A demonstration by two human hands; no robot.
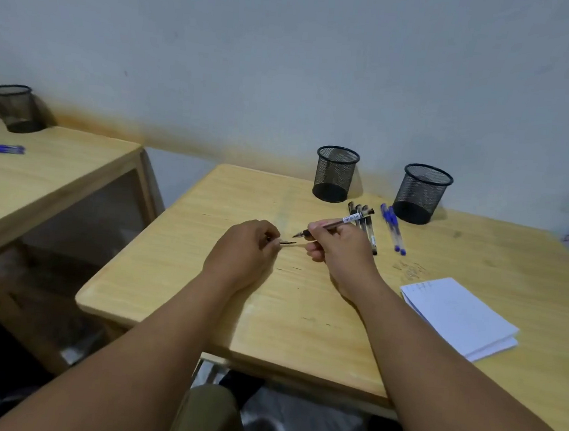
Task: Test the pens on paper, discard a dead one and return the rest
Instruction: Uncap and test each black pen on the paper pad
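Observation:
My right hand [337, 245] grips a black pen [341, 221], uncapped, its tip pointing left over the wooden table [200, 294]. My left hand [249, 246] pinches the pen's clear cap [289, 243] just left of that tip, apart from it. Behind my right hand lie several black pens [362, 213] and two blue pens [392, 228]. A white notepad [460, 316] rests flat at the right. Two black mesh cups stand at the back: one [335, 173] behind the black pens, another [422, 193] further right.
A second wooden table [38, 187] stands at the left across a gap, with blue pens [0, 148] and a mesh cup [14, 107] on it. A wall runs close behind both tables. Ink scribbles mark the tabletop near the notepad.

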